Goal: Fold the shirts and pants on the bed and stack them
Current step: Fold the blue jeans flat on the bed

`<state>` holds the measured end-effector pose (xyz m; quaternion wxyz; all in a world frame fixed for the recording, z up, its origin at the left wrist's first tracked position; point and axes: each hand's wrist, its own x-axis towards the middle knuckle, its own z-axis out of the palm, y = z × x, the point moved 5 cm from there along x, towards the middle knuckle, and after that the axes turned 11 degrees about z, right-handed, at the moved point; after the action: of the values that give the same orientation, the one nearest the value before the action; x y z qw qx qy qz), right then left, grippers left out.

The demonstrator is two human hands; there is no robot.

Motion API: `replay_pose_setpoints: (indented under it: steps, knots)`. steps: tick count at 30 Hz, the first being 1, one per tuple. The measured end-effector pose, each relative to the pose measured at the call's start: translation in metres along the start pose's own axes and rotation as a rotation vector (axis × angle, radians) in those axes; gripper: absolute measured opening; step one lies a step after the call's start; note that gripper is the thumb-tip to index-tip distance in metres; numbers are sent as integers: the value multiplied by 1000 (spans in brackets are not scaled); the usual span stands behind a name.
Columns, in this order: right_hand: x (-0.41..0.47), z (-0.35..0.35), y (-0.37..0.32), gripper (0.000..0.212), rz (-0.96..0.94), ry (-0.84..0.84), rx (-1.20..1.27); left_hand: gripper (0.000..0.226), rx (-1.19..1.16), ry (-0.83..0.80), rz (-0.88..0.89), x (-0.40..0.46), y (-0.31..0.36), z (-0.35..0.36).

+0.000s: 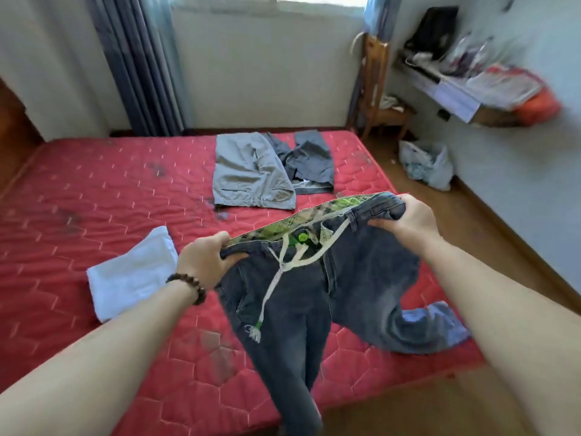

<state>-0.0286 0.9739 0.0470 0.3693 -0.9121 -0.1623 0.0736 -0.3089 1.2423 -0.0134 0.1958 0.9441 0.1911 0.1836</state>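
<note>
The red quilted mattress fills the room's middle, stained dark in patches, with wood floor off its right edge and grey curtains under a window beyond its far edge. On the mattress's far side lie grey pants, and touching their right edge, darker grey shorts. Over the mattress's near right part hang the dark jeans, one leg dropping past the near edge, the other trailing right. Left of the jeans sits a folded white shirt. The left hand, beaded bracelet at its wrist, and the right hand grip opposite ends of the waistband, held apart. A white drawstring dangles. No writing is readable anywhere.
</note>
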Motion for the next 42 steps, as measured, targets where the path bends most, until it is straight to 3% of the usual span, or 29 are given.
replay_pose_setpoints:
  steps: [5, 9, 14, 18, 21, 23, 25, 27, 29, 32, 37, 39, 42]
  knots:
    - [-32, -110, -97, 49, -168, 145, 180, 27, 8, 288, 205, 39, 53, -152]
    - [-41, -164, -156, 57, -266, 232, 311, 13, -57, 473, 271, 54, 87, -239]
    - [-44, -204, -206, 60, -361, 183, 473, 7, -281, 696, 197, 61, 107, -314]
    - [-40, -215, -220, 38, -301, -28, 695, 17, -467, 770, 150, 64, 107, -354]
    - [-44, -216, -227, 33, -308, -234, 879, 28, -718, 761, 113, 64, 101, -372]
    - [-48, -215, -231, 22, -317, -310, 933, 24, -711, 703, 118, 60, 100, -379]
    - [-49, -215, -233, 14, -311, -320, 984, 28, -649, 728, 126, 53, 102, -389]
    - [-49, -216, -235, 12, -318, -332, 1052, 46, -768, 787, 131, 46, 100, -396]
    - [-50, -211, -237, 14, -301, -355, 1092, 49, -849, 745, 106, 46, 98, -394]
    - [-53, -202, -234, 8, -262, -293, 1111, 16, -773, 642, 101, 44, 97, -386]
    - [-51, -190, -223, 16, -142, -320, 1208, 39, -1014, 580, -31, 34, 81, -372]
    - [-49, -180, -221, 16, -33, -237, 1215, 34, -1070, 567, -162, 37, 86, -359]
    - [-56, -166, -232, 14, 51, -28, 1217, 25, -1094, 679, -366, 46, 106, -338]
